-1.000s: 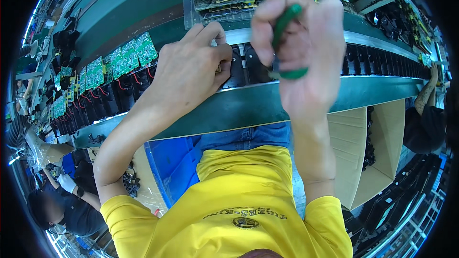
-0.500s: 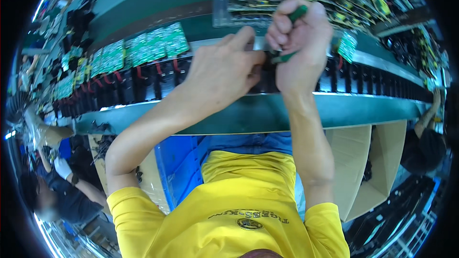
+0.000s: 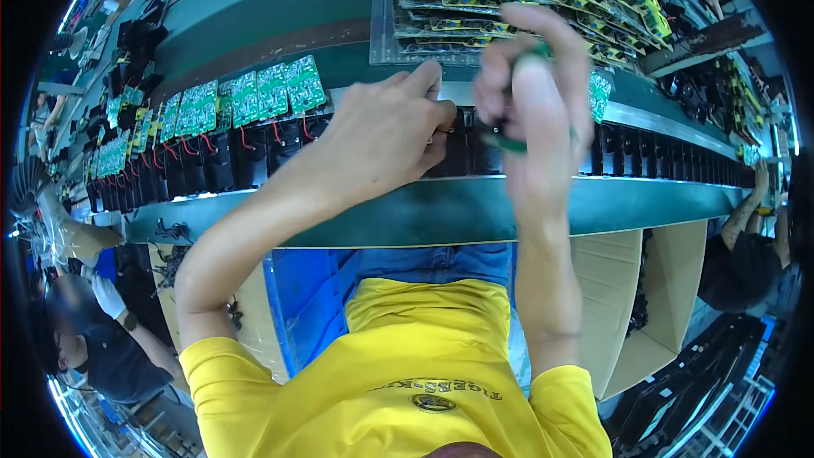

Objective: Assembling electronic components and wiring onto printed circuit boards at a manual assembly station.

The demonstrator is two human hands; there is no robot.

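My left hand [image 3: 373, 136] bends over a long row of black cases [image 3: 649, 153], its thumb and fingers drawn together at the edge of one case. What those fingertips pinch is hidden. Close on its right, my right hand [image 3: 543, 110], smeared by motion, grips a small hand tool with green handles [image 3: 509, 143]. The tool's working end cannot be made out. Green circuit boards [image 3: 199, 108] stand along the row on the left, with red wires running down into the cases. Another green board [image 3: 599, 96] shows just right of my right hand.
Stacked trays of yellow-and-black parts [image 3: 475, 2] sit beyond my hands. A green bench edge [image 3: 390, 212] runs in front of me. Below it are a blue crate [image 3: 309, 305] and an open cardboard box [image 3: 606, 305]. Other people work at the far left and far right.
My right hand has turned and its index finger has lifted, with the green-handled tool still in it. My left hand stays at the case row. The view has shifted slightly.
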